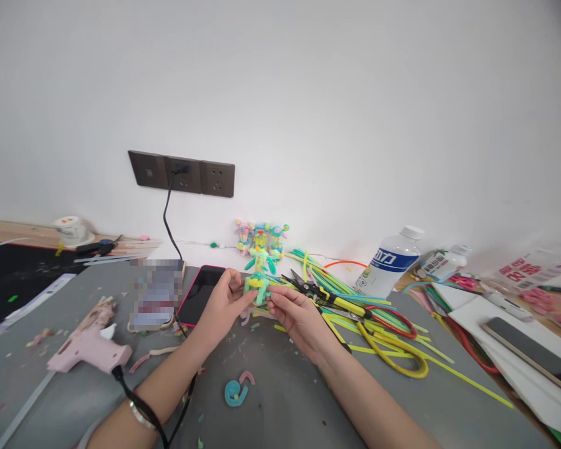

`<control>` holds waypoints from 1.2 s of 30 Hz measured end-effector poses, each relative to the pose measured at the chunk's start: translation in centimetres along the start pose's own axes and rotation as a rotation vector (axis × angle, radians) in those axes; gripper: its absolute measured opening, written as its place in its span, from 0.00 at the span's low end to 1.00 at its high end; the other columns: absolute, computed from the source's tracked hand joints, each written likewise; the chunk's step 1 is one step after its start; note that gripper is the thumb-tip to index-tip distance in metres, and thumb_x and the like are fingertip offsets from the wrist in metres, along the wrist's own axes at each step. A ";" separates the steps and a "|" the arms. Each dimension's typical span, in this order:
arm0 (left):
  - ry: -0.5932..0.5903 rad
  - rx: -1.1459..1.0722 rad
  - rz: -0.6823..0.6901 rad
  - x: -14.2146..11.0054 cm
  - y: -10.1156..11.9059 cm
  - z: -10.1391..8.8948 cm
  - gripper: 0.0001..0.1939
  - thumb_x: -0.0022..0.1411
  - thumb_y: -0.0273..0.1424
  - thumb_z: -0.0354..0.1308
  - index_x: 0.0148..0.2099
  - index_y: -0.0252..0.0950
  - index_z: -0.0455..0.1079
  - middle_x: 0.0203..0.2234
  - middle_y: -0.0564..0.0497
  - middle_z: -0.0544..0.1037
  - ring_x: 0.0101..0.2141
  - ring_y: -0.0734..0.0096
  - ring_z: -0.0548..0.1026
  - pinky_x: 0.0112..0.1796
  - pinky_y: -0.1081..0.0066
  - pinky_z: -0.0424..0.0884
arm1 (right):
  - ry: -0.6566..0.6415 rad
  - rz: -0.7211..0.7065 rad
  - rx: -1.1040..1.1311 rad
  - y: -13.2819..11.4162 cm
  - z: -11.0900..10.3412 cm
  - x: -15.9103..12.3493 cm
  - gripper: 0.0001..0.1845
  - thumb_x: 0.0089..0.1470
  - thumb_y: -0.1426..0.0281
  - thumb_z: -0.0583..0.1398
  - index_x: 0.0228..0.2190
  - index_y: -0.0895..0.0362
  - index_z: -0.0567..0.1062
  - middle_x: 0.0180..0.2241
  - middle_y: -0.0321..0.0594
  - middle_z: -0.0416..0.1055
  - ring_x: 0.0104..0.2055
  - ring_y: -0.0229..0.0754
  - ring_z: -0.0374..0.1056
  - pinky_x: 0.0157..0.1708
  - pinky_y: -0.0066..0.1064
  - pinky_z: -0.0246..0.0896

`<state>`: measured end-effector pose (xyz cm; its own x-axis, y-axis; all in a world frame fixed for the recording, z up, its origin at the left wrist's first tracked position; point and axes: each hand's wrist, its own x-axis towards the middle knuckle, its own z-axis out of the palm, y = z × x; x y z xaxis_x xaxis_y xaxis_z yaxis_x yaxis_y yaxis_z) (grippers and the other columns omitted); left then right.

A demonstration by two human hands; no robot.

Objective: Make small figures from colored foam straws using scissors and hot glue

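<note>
Over the grey mat, my left hand (224,302) is closed with thumb and fingers on a small green and yellow pipe-cleaner figure (256,287). From the other side my right hand (299,315) pinches a short teal end at the figure's edge. Fingertips hide part of it, and whether the teal end is joined to it I cannot tell. Just beyond stand several similar small figures (244,234) in pink, yellow and blue, by the wall. Nearer me lie a blue pipe-cleaner coil (236,393) and a short pink curved piece (247,377).
Pink glue gun (86,349) at left, its black cable crossing my left forearm. A phone (156,296) and a dark pink-edged tablet (201,293) lie beside my left hand. Rightward are black-yellow pliers (330,296), yellow-handled scissors (393,352), loose pipe cleaners (467,377) and a bottle (388,262).
</note>
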<state>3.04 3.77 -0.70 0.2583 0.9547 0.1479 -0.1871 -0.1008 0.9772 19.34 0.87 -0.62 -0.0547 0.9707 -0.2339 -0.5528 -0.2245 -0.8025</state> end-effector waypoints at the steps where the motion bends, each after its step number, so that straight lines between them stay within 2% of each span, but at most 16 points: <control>1: -0.008 0.046 0.020 0.0 0.0 -0.1 0.18 0.56 0.34 0.64 0.30 0.39 0.54 0.23 0.62 0.59 0.24 0.78 0.60 0.27 0.78 0.56 | -0.002 -0.007 0.005 0.1 0.0 0.0 0.20 0.27 0.65 0.78 0.26 0.59 0.83 0.22 0.34 0.76 0.26 0.31 0.69 0.32 0.22 0.66; 5: -0.076 0.175 0.061 0.0 -0.1 -0.3 0.16 0.58 0.33 0.60 0.27 0.38 0.55 0.22 0.60 0.57 0.23 0.78 0.57 0.26 0.77 0.55 | -0.039 -0.031 -0.017 0.5 0.1 -0.1 0.17 0.31 0.65 0.77 0.24 0.58 0.81 0.22 0.34 0.75 0.26 0.33 0.68 0.32 0.25 0.64; 9: -0.084 0.182 0.076 -0.2 0.1 -0.3 0.12 0.58 0.32 0.60 0.28 0.37 0.60 0.24 0.58 0.62 0.25 0.75 0.63 0.28 0.76 0.59 | -0.052 -0.100 -0.092 0.5 0.0 -0.2 0.16 0.35 0.63 0.76 0.24 0.57 0.79 0.21 0.33 0.72 0.26 0.34 0.66 0.31 0.27 0.62; 13: -0.117 0.149 0.105 -0.1 0.4 -0.1 0.06 0.59 0.33 0.61 0.32 0.37 0.72 0.32 0.51 0.73 0.35 0.67 0.72 0.37 0.70 0.67 | -0.056 -0.150 -0.158 0.0 0.2 -0.5 0.16 0.37 0.61 0.75 0.24 0.57 0.79 0.22 0.33 0.71 0.26 0.35 0.64 0.31 0.28 0.60; 17: -0.099 0.136 0.108 -0.2 0.7 0.1 0.06 0.56 0.34 0.64 0.33 0.37 0.78 0.41 0.45 0.76 0.44 0.59 0.74 0.43 0.66 0.71 | -0.051 -0.175 -0.198 0.0 0.4 -0.8 0.15 0.38 0.60 0.74 0.25 0.56 0.78 0.23 0.33 0.70 0.27 0.37 0.63 0.32 0.29 0.59; 21: -0.074 0.115 0.075 -0.5 0.8 0.2 0.07 0.52 0.34 0.66 0.33 0.36 0.79 0.45 0.41 0.74 0.50 0.54 0.73 0.42 0.65 0.74 | -0.051 -0.223 -0.236 0.2 0.3 -0.7 0.15 0.40 0.60 0.73 0.25 0.56 0.78 0.23 0.33 0.69 0.28 0.37 0.62 0.32 0.29 0.58; 28: -0.049 0.150 0.074 -0.5 0.5 0.1 0.06 0.54 0.33 0.65 0.30 0.35 0.77 0.44 0.42 0.75 0.47 0.55 0.74 0.37 0.67 0.74 | -0.083 -0.237 -0.259 0.5 -0.1 -0.5 0.15 0.42 0.60 0.73 0.25 0.56 0.77 0.23 0.33 0.68 0.28 0.37 0.62 0.32 0.29 0.58; 32: -0.061 0.147 0.090 -0.4 0.7 0.1 0.06 0.54 0.33 0.65 0.30 0.35 0.77 0.44 0.42 0.76 0.47 0.55 0.75 0.41 0.66 0.74 | -0.063 -0.238 -0.167 0.2 -0.2 -0.4 0.17 0.43 0.58 0.72 0.28 0.55 0.74 0.25 0.31 0.68 0.28 0.36 0.63 0.32 0.28 0.59; 36: -0.077 0.126 0.082 -0.6 1.0 0.3 0.08 0.53 0.36 0.67 0.29 0.35 0.77 0.47 0.41 0.76 0.48 0.54 0.75 0.42 0.65 0.75 | -0.099 -0.188 -0.159 0.3 -0.5 -0.2 0.18 0.43 0.59 0.72 0.32 0.53 0.75 0.30 0.33 0.69 0.31 0.37 0.65 0.35 0.29 0.62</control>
<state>2.99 3.03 0.21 0.3194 0.9181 0.2345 -0.0916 -0.2164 0.9720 19.59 0.60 -1.04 -0.0485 0.9985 -0.0241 -0.4240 -0.0424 -0.9047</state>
